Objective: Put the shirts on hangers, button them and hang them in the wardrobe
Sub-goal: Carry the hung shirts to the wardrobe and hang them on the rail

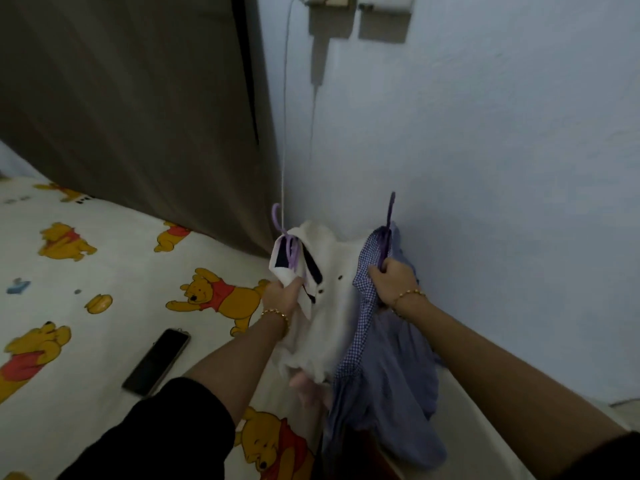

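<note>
A white shirt point(332, 306) with dark collar trim and dark buttons hangs on a light purple hanger point(287, 244), whose hook points up to the left. My left hand point(282, 296) grips this shirt near the collar, together with the hanger. To the right, a blue checked shirt point(381, 368) hangs on a darker purple hanger point(389, 233). My right hand point(391, 280) grips that hanger's neck and the shirt collar. Both shirts dangle over the bed's edge, close to the wall.
A bed point(114, 278) with a bear-print sheet fills the left. A black phone point(157, 362) lies on it near my left forearm. A brown curtain point(131, 109) hangs behind. A pale blue wall point(485, 168) stands right, with a cable point(285, 116) running down it.
</note>
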